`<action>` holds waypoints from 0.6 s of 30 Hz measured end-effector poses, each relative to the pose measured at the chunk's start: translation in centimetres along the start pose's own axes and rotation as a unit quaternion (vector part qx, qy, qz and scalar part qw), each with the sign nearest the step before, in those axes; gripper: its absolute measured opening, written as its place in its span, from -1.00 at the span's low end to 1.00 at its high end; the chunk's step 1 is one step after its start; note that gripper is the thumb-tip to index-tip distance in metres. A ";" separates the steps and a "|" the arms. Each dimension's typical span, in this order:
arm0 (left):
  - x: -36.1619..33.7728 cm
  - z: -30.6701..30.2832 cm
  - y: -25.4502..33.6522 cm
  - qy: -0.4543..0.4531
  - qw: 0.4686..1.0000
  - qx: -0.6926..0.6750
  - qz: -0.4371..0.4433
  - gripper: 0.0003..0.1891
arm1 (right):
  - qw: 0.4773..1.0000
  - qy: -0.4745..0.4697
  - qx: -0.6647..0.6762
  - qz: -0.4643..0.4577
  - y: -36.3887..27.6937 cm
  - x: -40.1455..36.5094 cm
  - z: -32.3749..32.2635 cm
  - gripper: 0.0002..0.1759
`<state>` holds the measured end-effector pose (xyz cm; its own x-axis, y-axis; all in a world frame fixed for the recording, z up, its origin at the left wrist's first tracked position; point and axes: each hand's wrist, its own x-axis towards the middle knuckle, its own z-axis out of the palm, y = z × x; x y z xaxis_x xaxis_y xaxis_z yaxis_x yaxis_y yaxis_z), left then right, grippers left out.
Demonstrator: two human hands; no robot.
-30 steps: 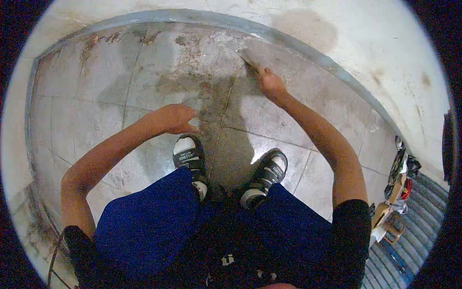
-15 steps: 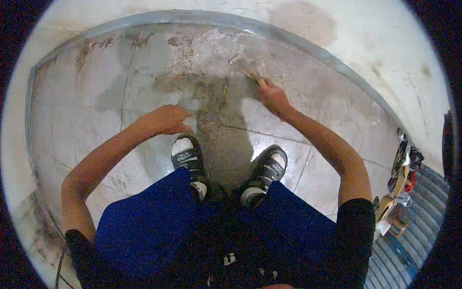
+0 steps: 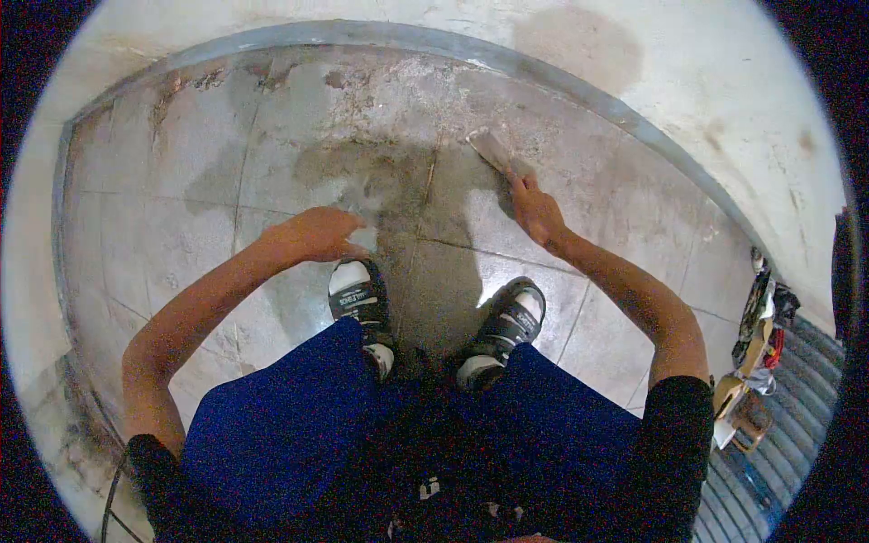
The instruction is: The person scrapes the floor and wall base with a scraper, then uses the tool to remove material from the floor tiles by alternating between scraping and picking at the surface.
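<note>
In the head view my right hand (image 3: pixel 536 210) is closed around the handle of a scraper (image 3: pixel 490 149). Its flat, pale blade points up and left, over the stained floor tiles (image 3: pixel 398 118). My left hand (image 3: pixel 315 233) hangs in the air just above my left sandal (image 3: pixel 358 294). Its thumb and forefinger are apart, with pale floor showing between them; the other fingers are partly hidden beneath the hand. My right sandal (image 3: pixel 509 319) stands on the tiles below the right forearm.
A grey skirting strip (image 3: pixel 380 34) curves along the foot of the white wall (image 3: pixel 715 81). Mixed items, including a brown stool-like object (image 3: pixel 749 423), lie by a ribbed shutter (image 3: pixel 797 398) at the right. A dark cable (image 3: pixel 112 493) runs at lower left.
My right hand has drawn the scraper back toward me and slightly right; its blade shows more sharply now. The left hand has shifted only a little, along with the whole view.
</note>
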<state>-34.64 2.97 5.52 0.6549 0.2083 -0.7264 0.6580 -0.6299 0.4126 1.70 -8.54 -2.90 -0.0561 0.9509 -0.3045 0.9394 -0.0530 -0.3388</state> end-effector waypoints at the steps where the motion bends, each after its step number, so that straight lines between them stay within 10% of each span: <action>1: 0.2 0.3 -0.3 0.033 0.999 -0.006 0.020 -0.31 | 1.000 -0.010 0.017 0.002 -0.2 -0.1 -0.4 -0.33; 18: 0.4 1.0 -0.5 0.096 0.994 0.018 0.050 -0.42 | 0.992 0.109 -0.042 -0.044 2.1 5.5 0.1 -0.52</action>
<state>-35.10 2.63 4.48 0.7773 0.2800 -0.5634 0.5747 -0.6803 0.4548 3.29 -3.45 -5.36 -0.0725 0.9946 -0.0739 0.9594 0.0493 -0.2776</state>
